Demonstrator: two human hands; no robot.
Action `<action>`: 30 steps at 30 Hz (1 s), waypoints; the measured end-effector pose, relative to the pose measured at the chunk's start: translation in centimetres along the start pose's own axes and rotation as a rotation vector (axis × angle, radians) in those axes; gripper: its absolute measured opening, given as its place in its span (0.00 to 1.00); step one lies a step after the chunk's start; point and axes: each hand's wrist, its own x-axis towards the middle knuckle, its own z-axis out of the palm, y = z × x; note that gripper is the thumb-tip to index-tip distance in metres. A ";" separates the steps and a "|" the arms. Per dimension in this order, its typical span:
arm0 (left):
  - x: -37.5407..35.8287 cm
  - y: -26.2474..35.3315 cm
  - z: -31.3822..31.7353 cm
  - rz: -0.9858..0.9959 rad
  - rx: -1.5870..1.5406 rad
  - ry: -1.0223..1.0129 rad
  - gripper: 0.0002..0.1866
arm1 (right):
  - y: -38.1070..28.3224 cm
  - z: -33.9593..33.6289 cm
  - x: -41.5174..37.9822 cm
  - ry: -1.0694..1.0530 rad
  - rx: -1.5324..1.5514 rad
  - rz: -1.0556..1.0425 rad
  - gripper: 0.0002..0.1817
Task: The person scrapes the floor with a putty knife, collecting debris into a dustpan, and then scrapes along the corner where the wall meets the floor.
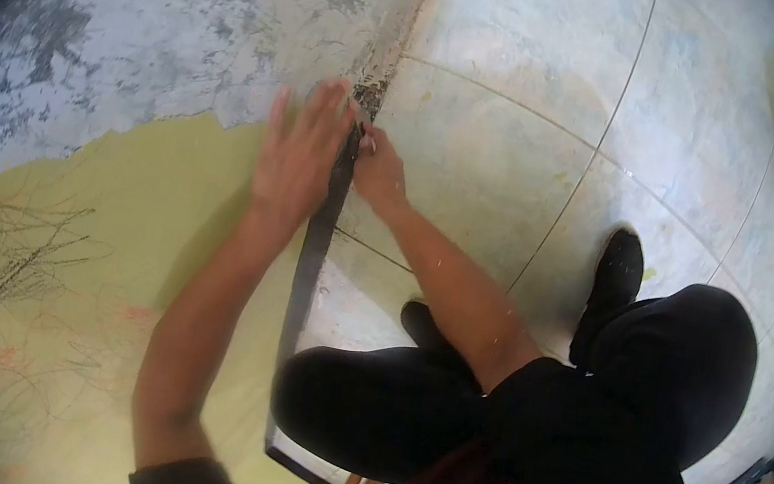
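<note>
Resting against the wall (147,189), the left hand (296,167) had its fingers spread and released. The right hand (382,175) curled at the black strip (305,280); its grasp could not be told. The strip lined the near wall base; farther, none showed, so coverage seemed partial.

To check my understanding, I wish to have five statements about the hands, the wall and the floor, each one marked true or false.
1. The left hand has its fingers stretched out. True.
2. The right hand is on the wall side of the dark strip. False: it is on the floor side.
3. Scribbles mark the yellow part of the wall. True.
4. The floor is made of wooden planks. False: it is tiled.
5. The two hands are close together. True.
</note>
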 end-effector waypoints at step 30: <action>3.0 2.2 5.2 -0.236 -0.102 0.008 0.41 | 0.7 -0.9 4.3 -0.045 -0.051 0.051 0.20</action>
